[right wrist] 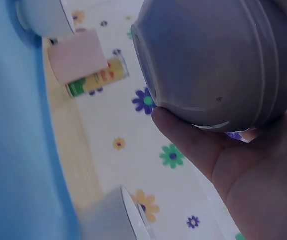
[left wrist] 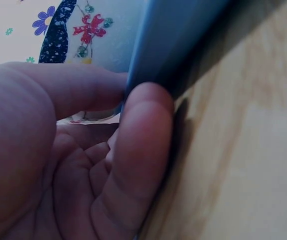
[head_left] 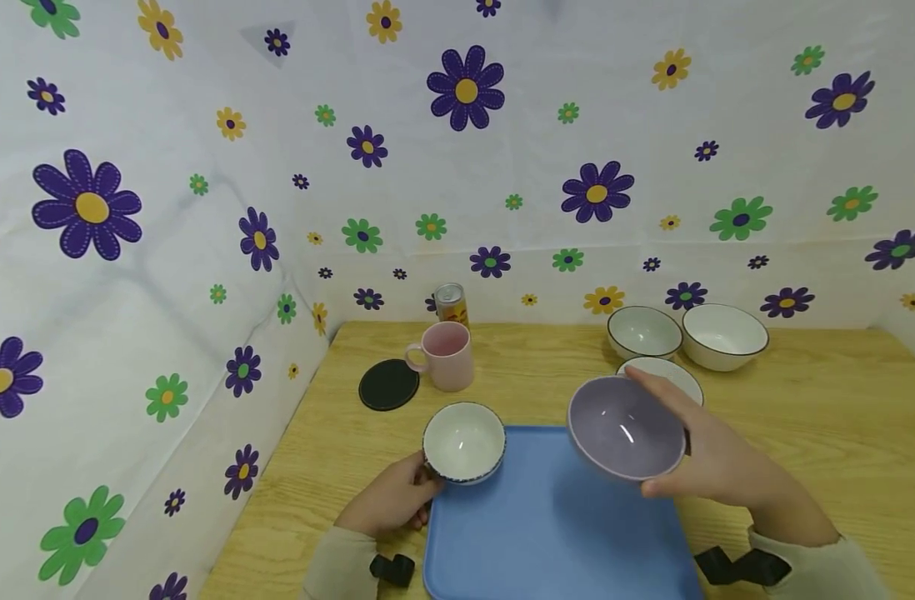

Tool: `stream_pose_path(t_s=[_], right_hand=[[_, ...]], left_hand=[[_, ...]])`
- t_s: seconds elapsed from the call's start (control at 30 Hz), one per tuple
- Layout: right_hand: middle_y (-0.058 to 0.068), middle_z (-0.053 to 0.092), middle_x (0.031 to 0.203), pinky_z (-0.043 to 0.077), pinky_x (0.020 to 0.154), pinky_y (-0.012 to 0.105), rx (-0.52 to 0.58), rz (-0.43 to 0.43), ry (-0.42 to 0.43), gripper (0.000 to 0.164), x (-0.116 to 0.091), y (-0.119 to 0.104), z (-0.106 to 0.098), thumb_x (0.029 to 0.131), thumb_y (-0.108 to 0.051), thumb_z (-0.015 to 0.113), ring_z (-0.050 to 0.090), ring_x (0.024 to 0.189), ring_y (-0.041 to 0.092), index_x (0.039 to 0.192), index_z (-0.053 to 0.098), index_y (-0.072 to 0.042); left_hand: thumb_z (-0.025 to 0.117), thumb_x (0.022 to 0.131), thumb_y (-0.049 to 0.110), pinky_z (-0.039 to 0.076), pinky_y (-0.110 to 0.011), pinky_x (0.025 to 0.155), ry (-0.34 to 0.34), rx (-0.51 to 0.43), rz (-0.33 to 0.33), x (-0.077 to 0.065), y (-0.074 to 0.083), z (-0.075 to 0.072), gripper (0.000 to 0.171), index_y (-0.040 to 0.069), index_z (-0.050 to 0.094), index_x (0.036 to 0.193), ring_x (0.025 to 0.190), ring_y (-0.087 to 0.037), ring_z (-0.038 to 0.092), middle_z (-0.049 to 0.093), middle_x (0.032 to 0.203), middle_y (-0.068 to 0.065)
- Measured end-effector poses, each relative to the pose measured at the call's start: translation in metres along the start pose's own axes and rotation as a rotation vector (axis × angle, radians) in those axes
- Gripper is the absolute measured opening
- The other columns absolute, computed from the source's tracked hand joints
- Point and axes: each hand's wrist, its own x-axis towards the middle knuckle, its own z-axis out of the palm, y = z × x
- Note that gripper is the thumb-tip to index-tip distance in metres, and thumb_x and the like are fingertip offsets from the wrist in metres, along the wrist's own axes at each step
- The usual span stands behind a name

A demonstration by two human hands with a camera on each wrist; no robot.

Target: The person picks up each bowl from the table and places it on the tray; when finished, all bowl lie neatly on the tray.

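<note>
My right hand [head_left: 720, 462] grips a lavender bowl [head_left: 626, 429] by its side, with the mouth tilted toward the head camera. The bowl is held up over the right part of a blue tray [head_left: 547, 533]. In the right wrist view the bowl's rounded outside [right wrist: 208, 65] and foot ring show. At the tray's far left corner, my left hand [head_left: 397, 496] pinches the tray's edge, seen closely as a blue rim [left wrist: 156, 45] in the left wrist view. Right beside those fingers sits a white bowl [head_left: 465, 442] with a dark speckled rim, on the tray's corner.
A pink mug [head_left: 448, 358], a black round coaster [head_left: 388, 385] and a yellow can [head_left: 452, 304] stand at the back left of the wooden table. Behind the lavender bowl are three white bowls [head_left: 725, 333] with dark rims. A flower-patterned cloth hangs behind and at left.
</note>
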Motion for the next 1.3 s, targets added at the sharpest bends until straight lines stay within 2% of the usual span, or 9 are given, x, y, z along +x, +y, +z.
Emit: stream_pose_path(t_s=[0.1,0.27,0.43,0.63,0.83,0.97,1.1,1.3], right_hand=[[0.01,0.032,0.154,0.053,0.088,0.031,0.064,-0.009,-0.064,0.122,0.003,-0.004,0.013,0.062,-0.009,0.093,0.043,0.128,0.011,0.161,0.021,-0.02],[0.014,0.028,0.158,0.052,0.092,0.033,0.143,-0.008,-0.166,0.118,0.006,-0.008,0.037,0.067,-0.016,0.093,0.041,0.134,0.016,0.161,0.022,-0.021],[0.007,0.031,0.159,0.046,0.098,0.033,0.096,-0.026,-0.208,0.117,0.005,-0.006,0.065,0.067,-0.026,0.094,0.04,0.137,0.022,0.161,0.023,-0.022],[0.004,0.036,0.155,0.044,0.101,0.035,0.011,-0.058,-0.205,0.12,0.004,-0.009,0.095,0.066,-0.04,0.094,0.044,0.133,0.023,0.16,0.024,-0.02],[0.005,0.035,0.155,0.046,0.099,0.034,0.002,0.027,-0.204,0.123,0.004,-0.015,0.124,0.063,-0.047,0.094,0.045,0.131,0.023,0.16,0.026,-0.014],[0.008,0.036,0.153,0.048,0.096,0.035,0.016,0.05,-0.171,0.123,0.006,-0.016,0.139,0.064,-0.046,0.094,0.045,0.129,0.027,0.158,0.026,-0.007],[0.005,0.037,0.152,0.048,0.095,0.035,-0.001,0.066,-0.137,0.122,0.007,-0.018,0.15,0.063,-0.048,0.094,0.047,0.128,0.028,0.158,0.028,-0.008],[0.012,0.037,0.152,0.047,0.098,0.037,-0.035,0.014,-0.13,0.12,0.007,-0.014,0.163,0.067,-0.05,0.092,0.044,0.131,0.027,0.157,0.028,-0.004]], left_hand=[[0.059,0.103,0.023,0.051,-0.033,0.055,-0.002,-0.002,0.0,0.0,0.001,0.0,0.027,0.008,0.053,0.125,0.057,-0.017,0.06,0.059,0.073,-0.006],[0.059,0.103,0.023,0.051,-0.034,0.054,-0.005,-0.004,0.003,0.001,0.001,0.0,0.029,0.008,0.052,0.126,0.057,-0.017,0.06,0.059,0.073,-0.006],[0.058,0.103,0.023,0.052,-0.034,0.054,-0.006,0.013,0.016,0.003,0.001,-0.001,0.027,0.009,0.053,0.124,0.057,-0.018,0.06,0.059,0.073,-0.006],[0.058,0.102,0.023,0.051,-0.034,0.055,-0.004,0.019,0.011,0.002,0.004,-0.001,0.027,0.009,0.053,0.125,0.057,-0.018,0.06,0.059,0.073,-0.006],[0.058,0.102,0.023,0.05,-0.034,0.055,0.003,0.013,-0.001,-0.001,0.003,0.0,0.028,0.008,0.053,0.125,0.057,-0.019,0.06,0.059,0.073,-0.007],[0.058,0.102,0.023,0.05,-0.034,0.055,0.002,0.015,0.0,0.0,0.001,-0.001,0.026,0.008,0.053,0.123,0.057,-0.018,0.06,0.059,0.072,-0.006],[0.058,0.102,0.022,0.05,-0.034,0.055,0.005,0.01,0.017,0.002,-0.001,-0.002,0.025,0.009,0.053,0.123,0.056,-0.018,0.059,0.059,0.071,-0.006],[0.059,0.102,0.022,0.05,-0.034,0.055,-0.004,0.002,-0.001,0.002,-0.001,-0.001,0.029,0.007,0.052,0.127,0.056,-0.018,0.059,0.06,0.071,-0.006]])
